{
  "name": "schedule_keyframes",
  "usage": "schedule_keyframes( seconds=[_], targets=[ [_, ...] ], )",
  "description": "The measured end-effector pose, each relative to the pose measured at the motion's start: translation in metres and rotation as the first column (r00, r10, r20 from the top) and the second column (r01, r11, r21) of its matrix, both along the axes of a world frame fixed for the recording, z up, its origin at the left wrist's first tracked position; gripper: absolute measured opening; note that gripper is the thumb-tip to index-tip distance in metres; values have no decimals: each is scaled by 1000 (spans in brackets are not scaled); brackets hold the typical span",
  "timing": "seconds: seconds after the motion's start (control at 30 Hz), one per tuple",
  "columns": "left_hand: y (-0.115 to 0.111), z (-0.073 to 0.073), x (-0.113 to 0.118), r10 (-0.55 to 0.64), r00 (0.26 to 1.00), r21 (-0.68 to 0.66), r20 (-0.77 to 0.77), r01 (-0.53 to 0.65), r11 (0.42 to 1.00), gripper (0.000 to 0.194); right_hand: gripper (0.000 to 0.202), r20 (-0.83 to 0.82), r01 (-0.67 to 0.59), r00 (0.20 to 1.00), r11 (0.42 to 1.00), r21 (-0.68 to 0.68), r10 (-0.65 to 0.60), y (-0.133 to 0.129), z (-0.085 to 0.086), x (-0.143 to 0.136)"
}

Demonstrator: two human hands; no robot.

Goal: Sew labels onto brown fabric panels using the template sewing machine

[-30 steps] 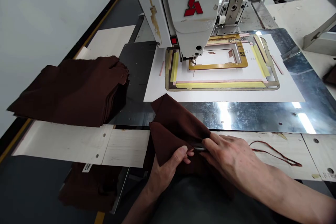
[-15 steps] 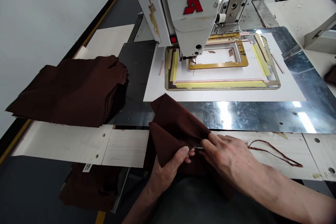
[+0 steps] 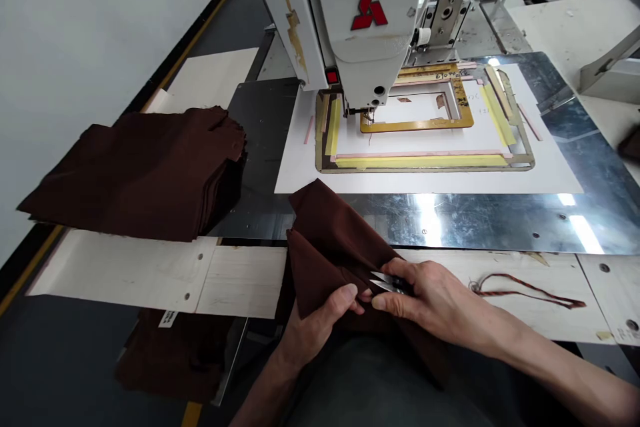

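My left hand (image 3: 320,320) pinches a folded piece of dark brown fabric (image 3: 340,233) between thumb and fingers, close to my body at the table's front edge. In my right hand (image 3: 425,297) are small thread snips (image 3: 390,282), their two pointed blades apart and aimed at the fabric beside my left fingertips. A braided cord loop (image 3: 530,288) trails on the pale board beyond my right wrist; whether it is tied to the snips is hidden. Part of the fabric hangs below my hands.
A white sewing machine head (image 3: 367,20) stands over a clamp frame (image 3: 425,163) on white sheet. To the left lies a stack of brown fabric pieces (image 3: 135,173). More brown fabric (image 3: 170,353) sits on a lower shelf. A shiny metal plate (image 3: 480,220) spans the front.
My right hand has turned and drawn slightly back, so the snips' blades now show apart from the cloth. The left hand keeps its pinch in nearly the same place. The cord has shifted slightly.
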State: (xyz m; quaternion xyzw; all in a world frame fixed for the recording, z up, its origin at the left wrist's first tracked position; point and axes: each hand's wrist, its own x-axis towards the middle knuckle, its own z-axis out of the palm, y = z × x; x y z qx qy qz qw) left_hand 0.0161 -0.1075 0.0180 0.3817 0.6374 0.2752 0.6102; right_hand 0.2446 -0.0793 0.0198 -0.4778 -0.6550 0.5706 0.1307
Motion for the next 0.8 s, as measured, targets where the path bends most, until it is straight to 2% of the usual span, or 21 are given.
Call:
schedule_keyframes(
  seconds=[0.07, 0.17, 0.2, 0.27, 0.37, 0.43, 0.5, 0.6, 0.67, 0.7, 0.8],
  targets=[
    [-3, -2, 0, 4, 1000, 16, 13, -4, 1000, 34, 27, -243, 3, 969, 989, -145, -39, 1, -2, -4],
    [-5, -7, -1, 15, 999, 11, 48, -16, 1000, 37, 24, -531, -16, 829, 942, -335, -175, 1, -7, -10],
    [-5, -9, -1, 11, 998, -10, 55, -11, 1000, 40, 22, -564, -18, 799, 930, -368, -208, 1, -8, -12],
    [-3, -11, 0, -37, 998, -55, 52, 40, 998, 47, 19, -564, 6, 793, 928, -372, -231, -1, -10, -16],
    [1, -9, 2, -151, 989, -56, -1, 151, 987, 53, 21, -553, 10, 814, 956, -292, -178, -2, -10, -19],
    [3, -6, 3, -182, 983, -49, -14, 181, 982, 53, 24, -513, 34, 847, 977, -211, -140, -3, -8, -21],
    [0, -3, 1, -162, 987, -62, 9, 163, 985, 52, 25, -370, 146, 912, 983, -109, -177, -5, -6, -22],
    [-9, -3, -4, -35, 998, -26, 61, 36, 999, 49, 22, -173, 260, 951, 966, -1, -256, -7, -6, -23],
    [-14, -5, -6, 25, 998, -6, 62, -25, 1000, 49, 19, -129, 215, 969, 976, 21, -211, -7, -9, -23],
    [-15, -7, -5, 20, 999, -8, 46, -19, 1000, 50, 18, -93, 182, 980, 982, 46, -177, -6, -10, -21],
    [-15, -11, -3, -74, 997, -27, -23, 73, 997, 49, 10, 115, 65, 989, 976, 210, -91, 0, -12, -12]
  ],
)
